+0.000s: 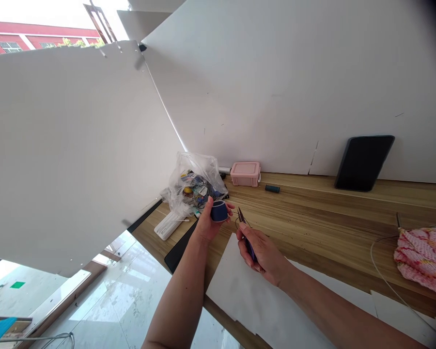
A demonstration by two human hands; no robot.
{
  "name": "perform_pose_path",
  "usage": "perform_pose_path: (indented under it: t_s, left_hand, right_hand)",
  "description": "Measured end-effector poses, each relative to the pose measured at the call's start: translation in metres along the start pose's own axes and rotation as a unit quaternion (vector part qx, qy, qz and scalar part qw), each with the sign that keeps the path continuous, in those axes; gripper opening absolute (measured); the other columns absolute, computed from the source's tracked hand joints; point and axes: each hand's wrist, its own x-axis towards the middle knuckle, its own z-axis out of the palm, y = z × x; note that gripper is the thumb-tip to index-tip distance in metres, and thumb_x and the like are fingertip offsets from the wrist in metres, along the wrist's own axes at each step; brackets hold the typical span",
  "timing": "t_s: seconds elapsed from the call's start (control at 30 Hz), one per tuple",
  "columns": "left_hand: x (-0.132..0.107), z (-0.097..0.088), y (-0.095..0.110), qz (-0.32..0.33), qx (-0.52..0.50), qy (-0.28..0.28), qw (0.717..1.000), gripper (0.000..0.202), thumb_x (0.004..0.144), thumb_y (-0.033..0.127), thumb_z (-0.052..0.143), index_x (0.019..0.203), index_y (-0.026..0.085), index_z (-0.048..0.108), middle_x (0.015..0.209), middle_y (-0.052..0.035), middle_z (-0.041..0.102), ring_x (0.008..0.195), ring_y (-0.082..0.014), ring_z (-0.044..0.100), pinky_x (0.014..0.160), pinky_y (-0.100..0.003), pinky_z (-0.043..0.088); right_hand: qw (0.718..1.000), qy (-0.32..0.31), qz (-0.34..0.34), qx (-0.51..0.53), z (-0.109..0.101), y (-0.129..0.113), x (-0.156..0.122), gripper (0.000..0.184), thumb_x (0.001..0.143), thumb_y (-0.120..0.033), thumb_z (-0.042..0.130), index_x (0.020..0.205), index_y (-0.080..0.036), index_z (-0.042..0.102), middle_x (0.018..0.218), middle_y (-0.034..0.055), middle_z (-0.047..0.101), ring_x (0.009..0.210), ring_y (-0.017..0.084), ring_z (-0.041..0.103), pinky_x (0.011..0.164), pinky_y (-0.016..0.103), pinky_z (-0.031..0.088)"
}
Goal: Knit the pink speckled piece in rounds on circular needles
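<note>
My left hand (pixel 208 224) is closed round a dark blue spool (pixel 219 212) with a pale rim, above the table's left part. To its right, my right hand (pixel 258 250) grips a pair of pliers (pixel 241 216) with dark handles, the narrow jaws pointing up and towards the spool. A thin dark strand (pixel 236 222) loops between the spool and the pliers. Whether the jaws pinch the strand is too small to tell. Below my right hand lies a white sheet (pixel 240 286).
Behind my left hand sits a clear plastic bag (pixel 203 167) full of small items. A pink box (pixel 245 173), a small dark cylinder (pixel 272 188) and a dark tablet (pixel 364 163) stand along the white wall. Pink knitting (pixel 425 257) with a cable lies at right. The table edge drops to the tiled floor at left.
</note>
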Motion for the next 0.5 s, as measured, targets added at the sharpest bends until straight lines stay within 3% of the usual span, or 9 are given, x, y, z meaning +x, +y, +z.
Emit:
perform_pose_path:
  t_s: [0.17, 0.37, 0.5]
  left_hand:
    - [-0.001, 0.000, 0.004, -0.017, -0.017, -0.052, 0.998, 0.067, 0.077, 0.074, 0.051, 0.068, 0.010, 0.069, 0.107, -0.0182, 0.067, 0.085, -0.0203, 0.062, 0.069, -0.028, 0.047]
    - [-0.005, 0.001, 0.007, -0.027, -0.041, -0.149, 0.988, 0.068, 0.077, 0.076, 0.045, 0.068, 0.013, 0.067, 0.110, -0.0200, 0.068, 0.113, -0.0333, 0.058, 0.100, -0.043, 0.038]
    - [-0.007, 0.000, 0.006, -0.008, -0.023, -0.202, 0.979, 0.072, 0.075, 0.081, 0.041, 0.066, 0.014, 0.065, 0.104, -0.0213, 0.067, 0.114, -0.0364, 0.056, 0.100, -0.049, 0.038]
  right_hand:
    - [1.000, -0.017, -0.015, 0.008, 0.003, -0.002, -0.005, 0.047, 0.081, -0.068, 0.051, 0.076, -0.022, 0.047, 0.035, -0.0088, 0.045, 0.031, 0.005, 0.024, 0.032, 0.017, 0.015]
    - [0.999, -0.044, -0.023, 0.017, 0.007, -0.005, -0.009, 0.048, 0.084, -0.068, 0.047, 0.077, -0.021, 0.048, 0.036, -0.0089, 0.044, 0.031, 0.005, 0.024, 0.032, 0.017, 0.015]
    - [0.996, -0.077, -0.018, 0.030, 0.007, -0.005, -0.011, 0.045, 0.087, -0.064, 0.046, 0.078, -0.021, 0.050, 0.036, -0.0085, 0.045, 0.031, 0.005, 0.024, 0.032, 0.018, 0.015]
